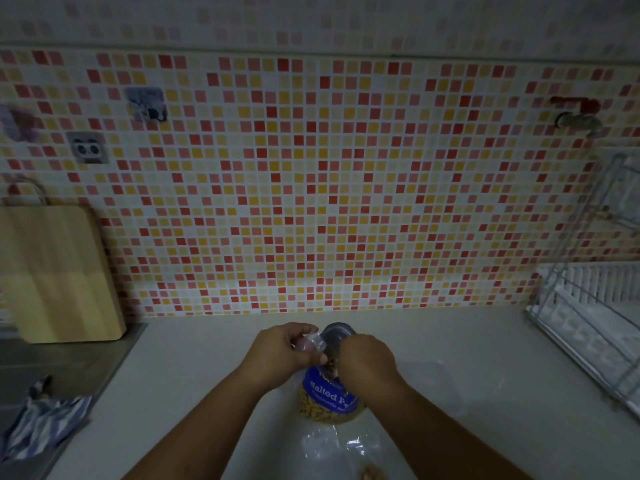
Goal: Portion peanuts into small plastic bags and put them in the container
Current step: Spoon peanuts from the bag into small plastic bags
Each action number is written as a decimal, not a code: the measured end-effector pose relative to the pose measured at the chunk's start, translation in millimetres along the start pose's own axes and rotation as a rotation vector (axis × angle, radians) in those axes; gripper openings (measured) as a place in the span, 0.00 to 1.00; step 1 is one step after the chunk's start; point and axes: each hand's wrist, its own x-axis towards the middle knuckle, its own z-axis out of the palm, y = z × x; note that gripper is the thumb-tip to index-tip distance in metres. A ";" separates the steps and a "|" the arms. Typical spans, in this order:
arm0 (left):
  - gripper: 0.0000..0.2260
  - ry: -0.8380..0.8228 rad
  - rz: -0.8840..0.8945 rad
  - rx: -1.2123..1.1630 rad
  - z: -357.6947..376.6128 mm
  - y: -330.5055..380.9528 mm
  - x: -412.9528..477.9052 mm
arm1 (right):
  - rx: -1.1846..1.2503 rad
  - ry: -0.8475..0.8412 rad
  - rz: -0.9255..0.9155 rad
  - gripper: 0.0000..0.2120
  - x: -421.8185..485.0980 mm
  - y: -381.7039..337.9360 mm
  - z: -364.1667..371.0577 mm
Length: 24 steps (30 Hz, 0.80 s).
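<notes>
Head view: 2 bare hands are seen meeting over a bag of salted peanuts (329, 398), which lies on the pale countertop (467, 344) and serves as the landmark for everything else. Just above the bag's open mouth, a small clear plastic bag (311, 342) is pinched by the left hand (287, 351), whose fingers are curled closed on its rim. At the same mouth, the right hand (369, 358) is bunched with fingertips pointing down among the nuts; whether peanuts are held in it cannot be told. Just behind the bag, a round clear container (335, 331) is partly hidden by both hands. Directly in front of the bag, nearer the camera, more clear plastic (332, 445) is lying with a few peanuts (372, 474) at the frame's lower edge. Well to the left of the bag a wooden cutting board (55, 271) is leaning and a striped cloth (41, 420) is crumpled; well to the right a wire dish rack (595, 306) is standing.

Spilling is judged the main risk: the small bag's mouth is held by 1 hand only, so nuts could be dropped beside it. The big bag could also be tipped by a tug, and its contents scattered.
</notes>
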 end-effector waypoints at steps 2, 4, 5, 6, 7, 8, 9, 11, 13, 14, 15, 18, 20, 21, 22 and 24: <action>0.26 0.000 -0.005 -0.003 0.1 -0.4 0.3 | -0.006 -0.020 0.033 0.21 1.9 -2.5 3.6; 0.26 -0.001 -0.012 -0.002 0.5 -0.3 0.7 | 0.027 -0.028 0.081 0.23 3.4 -2.7 6.0; 0.26 0.001 -0.016 -0.005 0.5 -0.5 1.0 | 0.049 -0.036 0.111 0.23 3.9 -1.9 4.8; 0.26 0.005 -0.020 -0.013 0.1 -0.8 1.4 | 0.070 -0.032 0.136 0.22 4.6 -0.5 2.3; 0.26 0.011 -0.023 -0.024 -0.6 -0.9 1.6 | 0.103 -0.020 0.162 0.19 5.9 2.3 -0.1; 0.26 0.016 -0.026 -0.035 -1.9 -0.8 1.7 | 0.147 -0.003 0.183 0.15 6.9 5.6 -2.6; 0.25 0.021 -0.025 -0.042 -3.4 -0.6 1.6 | 0.203 0.014 0.209 0.11 8.1 8.6 -5.0; 0.25 0.033 -0.021 -0.041 -6.8 0.0 2.0 | 0.296 0.033 0.253 0.08 12.4 15.9 -7.2; 0.24 0.054 -0.022 -0.046 -10.6 0.9 2.1 | 0.335 0.018 0.287 0.12 18.3 22.9 -6.7; 0.24 0.062 -0.024 -0.051 -12.5 1.5 2.1 | 0.324 0.004 0.298 0.13 21.4 25.9 -7.5; 0.24 0.066 -0.024 -0.049 -14.1 2.1 2.0 | 0.300 -0.015 0.301 0.13 23.6 30.9 -7.2; 0.25 0.073 -0.019 -0.002 -17.4 2.8 1.9 | 0.214 -0.135 0.238 0.13 23.2 40.3 -17.8; 0.26 0.073 -0.013 0.048 -18.1 2.9 1.5 | 0.145 -0.252 0.203 0.17 17.4 44.5 -30.3; 0.27 0.066 -0.011 0.073 -18.1 3.1 1.2 | 0.093 -0.300 0.209 0.21 14.4 46.0 -36.8; 0.27 0.056 -0.008 0.096 -17.9 3.4 0.8 | 0.055 -0.331 0.220 0.23 14.6 48.4 -41.6; 0.27 0.031 0.010 0.147 -16.8 4.5 0.3 | 0.013 -0.376 0.267 0.24 17.5 51.5 -45.3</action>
